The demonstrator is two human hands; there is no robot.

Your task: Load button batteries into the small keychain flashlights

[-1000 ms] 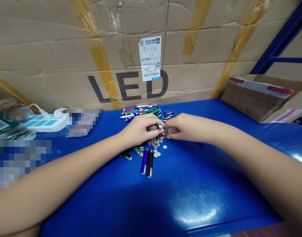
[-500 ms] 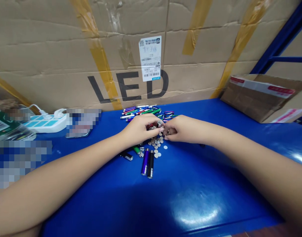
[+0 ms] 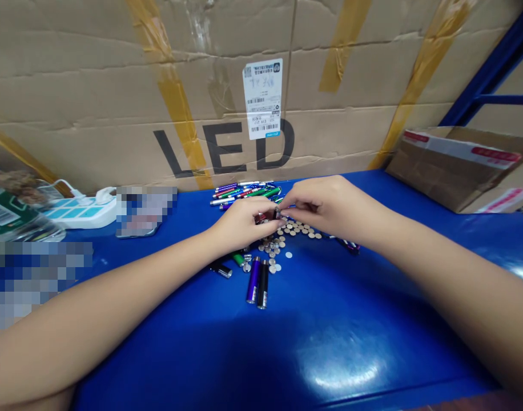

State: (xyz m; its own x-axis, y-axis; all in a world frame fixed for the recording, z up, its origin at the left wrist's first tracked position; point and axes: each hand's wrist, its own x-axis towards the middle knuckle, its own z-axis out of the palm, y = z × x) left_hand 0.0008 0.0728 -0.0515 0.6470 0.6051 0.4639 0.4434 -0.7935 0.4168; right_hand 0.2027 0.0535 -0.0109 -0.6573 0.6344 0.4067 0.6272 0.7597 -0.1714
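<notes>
My left hand (image 3: 248,222) is closed around a small flashlight tube (image 3: 277,213), whose dark, metal-rimmed end sticks out between thumb and fingers. Most of that tube is hidden by the hand. The thumb and index finger of my right hand (image 3: 317,202) pinch together right at this end; whatever lies between them is too small to make out. Below and beside both hands, several silvery button cells (image 3: 293,228) are scattered. Nearer to me, a purple flashlight tube (image 3: 253,281) and a black flashlight tube (image 3: 262,285) lie side by side.
Behind my hands lies a pile of coloured metal flashlights (image 3: 240,194). A black tube (image 3: 221,270) and a green one (image 3: 238,259) rest by my left wrist. A power strip (image 3: 88,212) stands left, an open cardboard box (image 3: 445,165) right, and a large carton (image 3: 116,103) behind.
My right hand has risen from the button cells to the tube's end, uncovering more cells beneath it. The left hand keeps its hold and place.
</notes>
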